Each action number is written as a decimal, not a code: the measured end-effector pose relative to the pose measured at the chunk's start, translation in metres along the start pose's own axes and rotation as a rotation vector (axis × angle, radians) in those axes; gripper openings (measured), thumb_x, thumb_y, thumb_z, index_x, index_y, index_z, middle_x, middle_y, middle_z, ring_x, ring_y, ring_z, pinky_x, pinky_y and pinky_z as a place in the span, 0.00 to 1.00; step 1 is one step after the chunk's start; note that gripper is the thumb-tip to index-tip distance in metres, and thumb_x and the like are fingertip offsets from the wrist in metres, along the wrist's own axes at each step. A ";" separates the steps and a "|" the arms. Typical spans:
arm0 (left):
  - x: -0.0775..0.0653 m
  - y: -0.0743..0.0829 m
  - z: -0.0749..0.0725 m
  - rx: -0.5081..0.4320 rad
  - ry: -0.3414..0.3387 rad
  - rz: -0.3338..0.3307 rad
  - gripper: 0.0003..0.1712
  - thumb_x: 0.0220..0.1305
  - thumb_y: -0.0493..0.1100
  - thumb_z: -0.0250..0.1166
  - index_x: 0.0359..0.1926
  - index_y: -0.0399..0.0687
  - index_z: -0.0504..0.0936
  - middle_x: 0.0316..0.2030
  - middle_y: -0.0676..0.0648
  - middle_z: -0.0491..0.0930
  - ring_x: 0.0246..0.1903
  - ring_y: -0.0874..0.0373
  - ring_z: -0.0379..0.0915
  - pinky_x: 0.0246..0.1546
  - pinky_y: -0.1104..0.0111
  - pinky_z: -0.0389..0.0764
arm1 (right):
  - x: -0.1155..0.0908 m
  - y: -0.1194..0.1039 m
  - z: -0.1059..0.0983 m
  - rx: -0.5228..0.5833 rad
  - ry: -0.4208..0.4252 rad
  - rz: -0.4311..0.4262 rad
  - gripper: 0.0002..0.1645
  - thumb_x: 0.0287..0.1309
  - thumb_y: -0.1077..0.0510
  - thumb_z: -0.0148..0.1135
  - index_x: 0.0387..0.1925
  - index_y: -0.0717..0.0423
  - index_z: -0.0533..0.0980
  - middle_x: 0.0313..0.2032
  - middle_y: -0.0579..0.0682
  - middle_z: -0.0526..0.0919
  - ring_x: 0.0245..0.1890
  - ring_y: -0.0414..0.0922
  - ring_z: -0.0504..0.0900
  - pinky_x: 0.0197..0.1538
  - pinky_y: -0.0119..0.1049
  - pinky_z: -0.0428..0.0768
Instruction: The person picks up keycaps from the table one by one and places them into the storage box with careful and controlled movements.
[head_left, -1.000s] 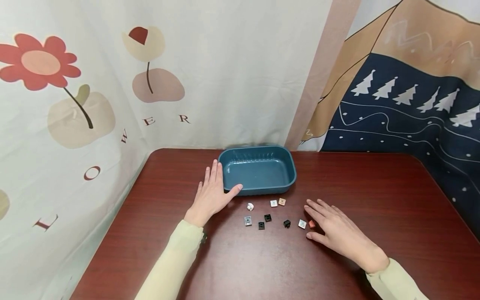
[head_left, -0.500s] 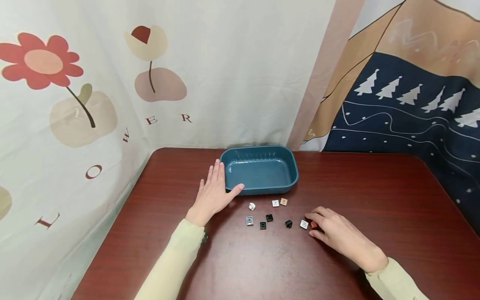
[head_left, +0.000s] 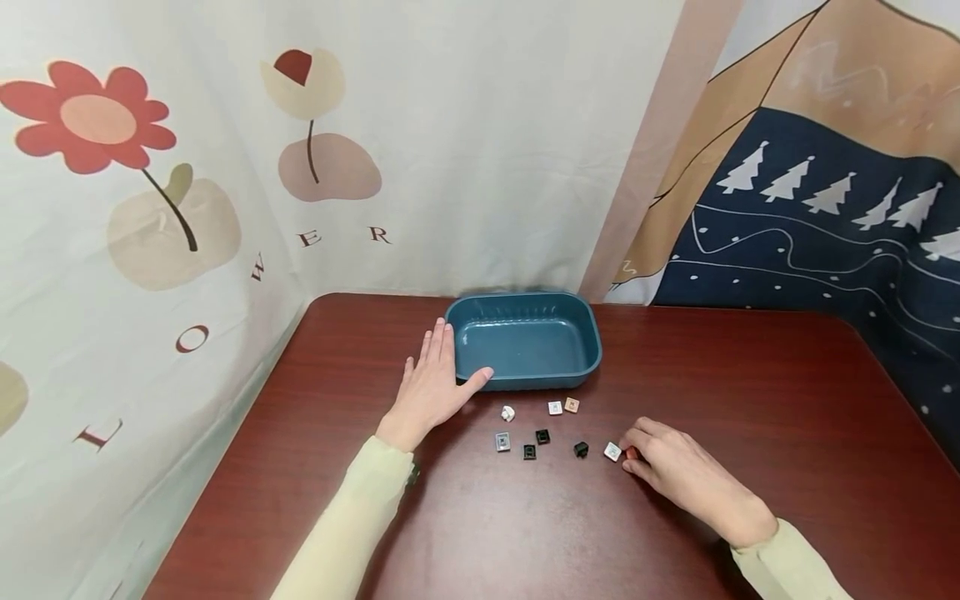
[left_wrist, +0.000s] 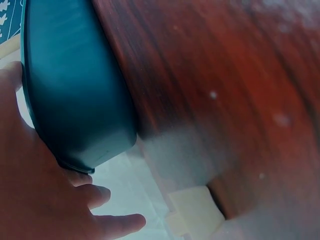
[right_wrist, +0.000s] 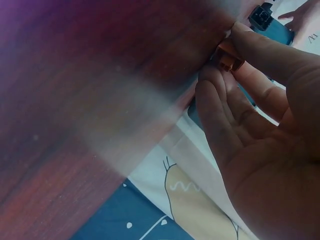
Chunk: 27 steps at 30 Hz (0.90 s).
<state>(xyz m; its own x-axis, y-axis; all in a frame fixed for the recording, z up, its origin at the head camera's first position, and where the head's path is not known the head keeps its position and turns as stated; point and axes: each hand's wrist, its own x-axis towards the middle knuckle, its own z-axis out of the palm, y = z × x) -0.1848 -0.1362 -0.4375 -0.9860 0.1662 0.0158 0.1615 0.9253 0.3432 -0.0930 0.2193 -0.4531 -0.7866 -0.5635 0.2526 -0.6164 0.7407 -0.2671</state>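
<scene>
My left hand point(head_left: 431, 387) lies with straight fingers along the left end of the blue plastic bin point(head_left: 525, 382), thumb at its front rim; the left wrist view shows the same bin point(left_wrist: 75, 85) from the side. At the right, my right hand point(head_left: 678, 462) pinches a small orange-red keycap point(right_wrist: 227, 58) between thumb and fingertips, close over the table. Just left of those fingertips lies a white keycap point(head_left: 612, 451), and beyond it a black one point(head_left: 581, 449).
More keycaps lie scattered before the bin: a grey one point(head_left: 502, 442), black ones point(head_left: 543, 437), white ones point(head_left: 555, 407) and a tan one point(head_left: 572, 405). The brown wooden table point(head_left: 480, 533) meets a printed curtain point(head_left: 480, 167) at its back edge.
My right hand's fingers have drawn together from spread to a pinch on the orange-red keycap. The left hand keeps its place at the bin; the whole view has shifted slightly.
</scene>
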 end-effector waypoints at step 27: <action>0.001 0.000 0.001 -0.010 -0.011 0.002 0.63 0.57 0.82 0.40 0.76 0.42 0.37 0.76 0.47 0.31 0.74 0.48 0.33 0.65 0.41 0.49 | 0.027 -0.010 -0.045 -0.021 0.312 0.034 0.15 0.43 0.63 0.77 0.36 0.52 0.82 0.37 0.42 0.79 0.32 0.36 0.78 0.32 0.35 0.79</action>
<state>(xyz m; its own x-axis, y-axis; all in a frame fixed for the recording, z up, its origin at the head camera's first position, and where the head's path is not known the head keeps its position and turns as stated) -0.1860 -0.1352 -0.4386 -0.9851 0.1717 0.0059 0.1628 0.9215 0.3527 -0.1063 0.2132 -0.4013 -0.7555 -0.4016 0.5176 -0.5866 0.7665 -0.2614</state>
